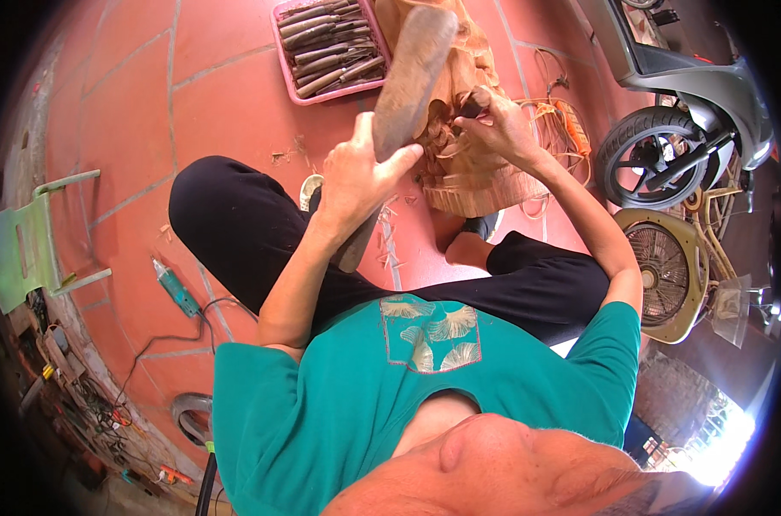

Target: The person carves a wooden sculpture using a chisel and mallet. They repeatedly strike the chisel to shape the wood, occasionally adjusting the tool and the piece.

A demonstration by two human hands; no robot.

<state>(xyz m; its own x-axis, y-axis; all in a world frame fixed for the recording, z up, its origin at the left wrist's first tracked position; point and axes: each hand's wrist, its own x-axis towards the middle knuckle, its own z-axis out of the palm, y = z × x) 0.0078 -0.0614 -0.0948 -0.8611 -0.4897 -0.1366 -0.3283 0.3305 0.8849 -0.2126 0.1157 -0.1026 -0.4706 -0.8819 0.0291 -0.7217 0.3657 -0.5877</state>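
Observation:
My left hand (pixel 356 176) is closed around a long, flat wooden mallet (pixel 414 73), its broad end raised over the work and its lower end reaching back near my knee. Between the fingers of my right hand (pixel 504 129) is a short, dark chisel (pixel 471 107), seen nearly end-on; its blade is hidden from view. Both hands are over a carved wooden block (pixel 472 193) with a rough, curled surface, which stands on the floor between my legs. Pale wood shavings (pixel 388 236) lie beside it.
Beyond the block, a pink basket (pixel 309 99) holds several wooden-handled chisels. An orange tool with a looped cord (pixel 572 127) lies right. A scooter wheel (pixel 652 159) and a fan (pixel 665 271) stand farther right. Left are a teal power tool (pixel 177 288) and a green chair (pixel 21 254).

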